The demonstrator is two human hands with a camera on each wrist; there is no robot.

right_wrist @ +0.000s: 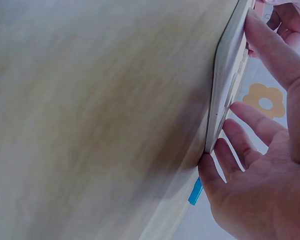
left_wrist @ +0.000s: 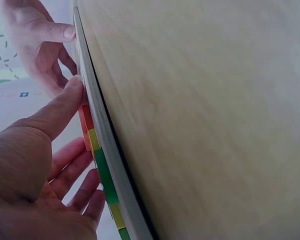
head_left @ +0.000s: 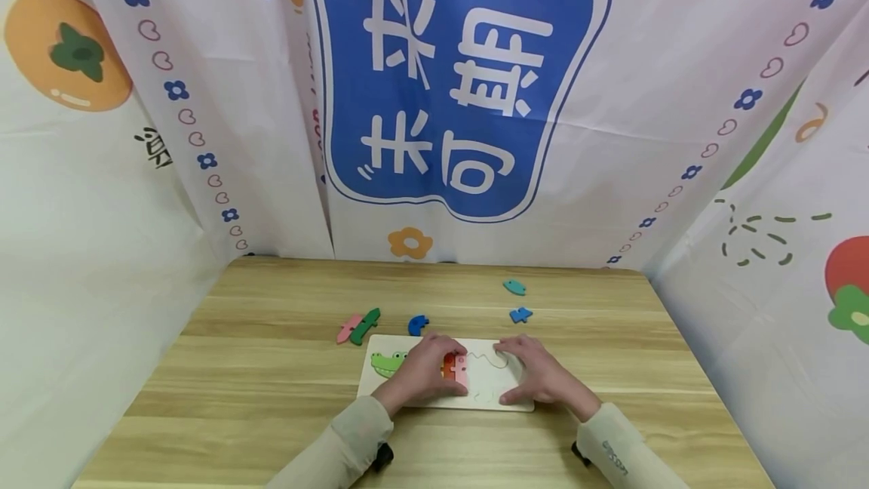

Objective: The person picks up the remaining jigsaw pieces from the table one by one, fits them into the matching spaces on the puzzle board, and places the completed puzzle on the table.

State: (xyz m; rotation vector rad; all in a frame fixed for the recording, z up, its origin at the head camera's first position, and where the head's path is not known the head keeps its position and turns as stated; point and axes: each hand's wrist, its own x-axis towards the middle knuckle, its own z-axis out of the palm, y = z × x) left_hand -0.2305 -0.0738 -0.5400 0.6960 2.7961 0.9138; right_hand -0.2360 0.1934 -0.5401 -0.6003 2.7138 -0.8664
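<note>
A white crocodile puzzle board (head_left: pixel 491 383) lies on the table, with the green crocodile head (head_left: pixel 387 363) fitted at its left end. Red-orange and pink puzzle pieces (head_left: pixel 461 370) sit in line near its middle. My left hand (head_left: pixel 424 372) arches over the fitted row and holds the pink piece, thumb at the near end and forefinger at the far end. In the left wrist view, green, yellow and red piece edges (left_wrist: pixel 106 177) show above the board. My right hand (head_left: pixel 539 374) grips the board's right part between thumb and fingers, spanning bare outlined recesses.
Beyond the board lie loose pieces: a pink one (head_left: pixel 348 328) beside a green one (head_left: pixel 366 326), a dark blue curved one (head_left: pixel 417 324), a blue one (head_left: pixel 520 315) and a teal one (head_left: pixel 514 287). Printed cloth (head_left: pixel 434 236) hangs around the wooden table (head_left: pixel 258 368).
</note>
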